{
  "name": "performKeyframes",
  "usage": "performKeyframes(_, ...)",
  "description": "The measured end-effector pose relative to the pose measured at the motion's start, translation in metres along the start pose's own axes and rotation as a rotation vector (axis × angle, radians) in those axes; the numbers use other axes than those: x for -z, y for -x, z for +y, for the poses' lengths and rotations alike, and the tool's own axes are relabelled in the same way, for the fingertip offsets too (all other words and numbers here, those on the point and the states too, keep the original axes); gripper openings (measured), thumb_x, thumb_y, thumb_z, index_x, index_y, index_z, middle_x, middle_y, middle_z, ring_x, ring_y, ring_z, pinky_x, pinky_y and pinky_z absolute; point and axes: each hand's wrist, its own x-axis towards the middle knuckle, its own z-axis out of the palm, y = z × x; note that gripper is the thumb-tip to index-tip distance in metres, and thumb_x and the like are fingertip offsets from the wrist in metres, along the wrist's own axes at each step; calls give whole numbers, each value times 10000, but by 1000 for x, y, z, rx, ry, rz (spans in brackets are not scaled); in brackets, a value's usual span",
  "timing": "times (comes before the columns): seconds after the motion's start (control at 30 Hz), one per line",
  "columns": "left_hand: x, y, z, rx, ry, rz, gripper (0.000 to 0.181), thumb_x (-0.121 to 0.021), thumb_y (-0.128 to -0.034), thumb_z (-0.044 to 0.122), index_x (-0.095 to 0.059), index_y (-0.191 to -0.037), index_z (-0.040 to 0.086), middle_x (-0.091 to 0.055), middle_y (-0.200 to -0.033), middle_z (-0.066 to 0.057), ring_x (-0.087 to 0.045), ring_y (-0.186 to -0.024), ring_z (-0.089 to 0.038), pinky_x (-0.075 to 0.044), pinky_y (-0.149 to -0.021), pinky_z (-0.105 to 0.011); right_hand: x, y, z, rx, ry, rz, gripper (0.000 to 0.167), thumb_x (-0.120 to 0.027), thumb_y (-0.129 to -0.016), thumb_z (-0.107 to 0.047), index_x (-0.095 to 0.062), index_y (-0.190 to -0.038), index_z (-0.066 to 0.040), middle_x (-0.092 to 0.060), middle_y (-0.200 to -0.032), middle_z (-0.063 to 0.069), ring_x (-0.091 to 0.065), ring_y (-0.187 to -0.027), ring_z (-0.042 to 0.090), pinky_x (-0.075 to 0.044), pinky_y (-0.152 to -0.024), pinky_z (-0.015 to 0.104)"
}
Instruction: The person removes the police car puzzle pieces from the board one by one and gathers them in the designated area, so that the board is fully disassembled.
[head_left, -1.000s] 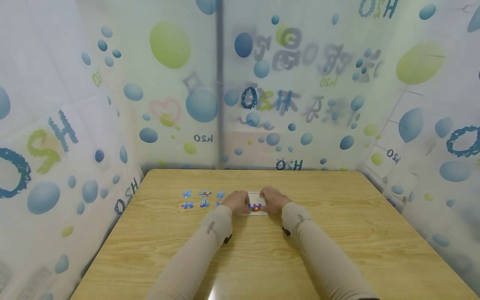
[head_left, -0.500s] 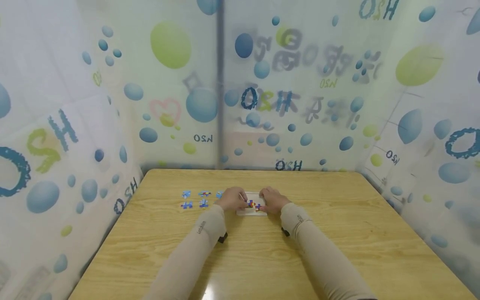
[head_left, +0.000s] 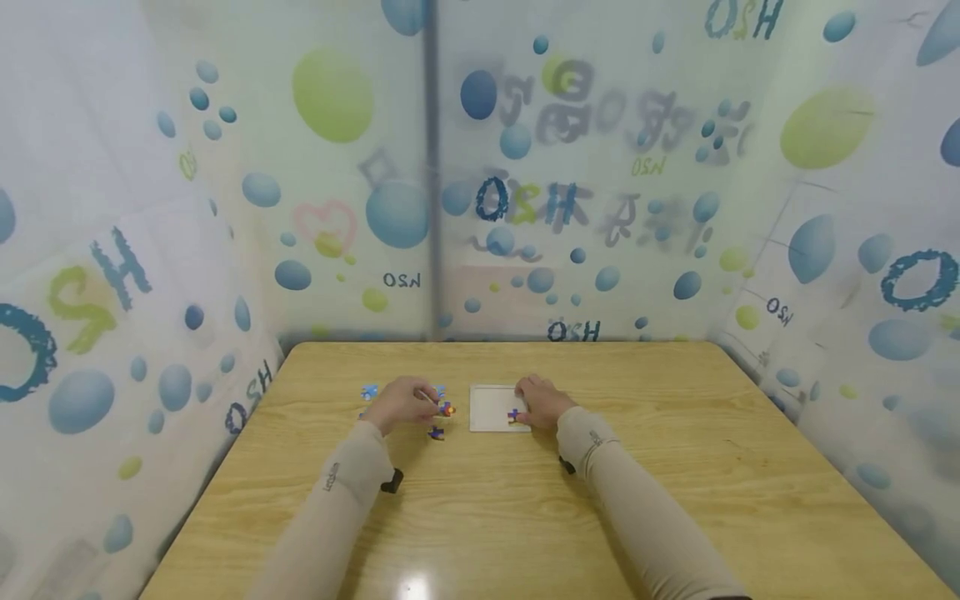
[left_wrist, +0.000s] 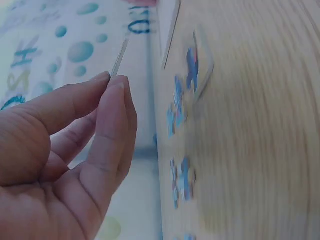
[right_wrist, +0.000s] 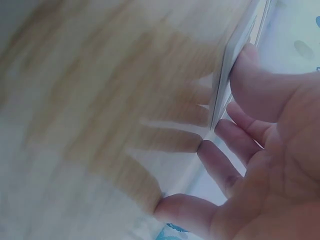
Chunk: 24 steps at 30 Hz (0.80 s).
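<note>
In the head view my left hand (head_left: 405, 403) is left of the white puzzle tray (head_left: 489, 408), above the table. Between thumb and fingers it pinches a thin flat puzzle piece (left_wrist: 119, 57), seen edge-on in the left wrist view. Another dark puzzle piece (head_left: 437, 433) lies just below that hand. My right hand (head_left: 546, 402) holds the tray at its right edge; in the right wrist view the thumb lies along the rim and the other fingers reach down beside it. A blue and yellow puzzle piece (head_left: 513, 416) sits in the tray by the right thumb.
Several blue puzzle pieces (left_wrist: 185, 178) lie on the wooden table (head_left: 645, 467) around and behind the left hand, partly hidden by it in the head view. Patterned curtains (head_left: 352, 192) enclose the table's back and sides.
My left hand has moved left from the tray with a puzzle piece, leaving one piece in the tray. A dark piece now shows below the left hand. The right hand stays at the tray.
</note>
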Motion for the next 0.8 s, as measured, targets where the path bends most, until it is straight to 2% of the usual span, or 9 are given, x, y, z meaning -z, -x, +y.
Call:
performKeyframes(0.17, 21, 16, -5, 42, 15, 4, 225, -677, -944, -5, -628, -1142, -99, -681, -1023, -174, -708, -948, -356, -601, -852, -416, -1, -1, 0, -6, 12, -2, 441, -721, -963, -269, -541, -1312, -68, -515, -1329, 116, -510, -1185, 308, -484, -1026, 487)
performKeyframes(0.37, 35, 23, -12, 92, -44, 3, 136, -719, -910, -12, -653, -1018, -61, -690, -959, -152, -709, -833, -262, -612, -783, -376, 1, 0, -1, -12, 6, 1, 440, -722, -961, -264, -543, -1312, -71, -518, -1329, 113, -513, -1186, 308, -482, -1029, 483)
performKeyframes(0.57, 37, 28, -20, 204, -172, -22, 112, -750, -886, -13, -642, -913, -12, -675, -881, -122, -690, -747, -194, -609, -721, -311, 3, 3, -3, -10, 4, -10, 427, -712, -969, -264, -534, -1306, -73, -511, -1323, 112, -512, -1188, 304, -476, -1033, 482)
performKeyframes(0.7, 35, 29, -24, 229, -239, -32, 130, -768, -869, -5, -640, -884, 6, -675, -846, -113, -695, -713, -186, -599, -684, -288, 4, 4, -4, -15, -1, -11, 423, -705, -974, -262, -531, -1308, -70, -506, -1332, 117, -506, -1196, 307, -470, -1040, 482)
performKeyframes(0.8, 33, 28, -26, 228, -253, -16, 144, -779, -856, -10, -636, -854, 9, -672, -821, -108, -692, -685, -179, -597, -662, -280, 4, 3, -5, -16, -1, -10, 426, -705, -973, -259, -530, -1311, -66, -504, -1330, 118, -505, -1196, 306, -467, -1044, 475)
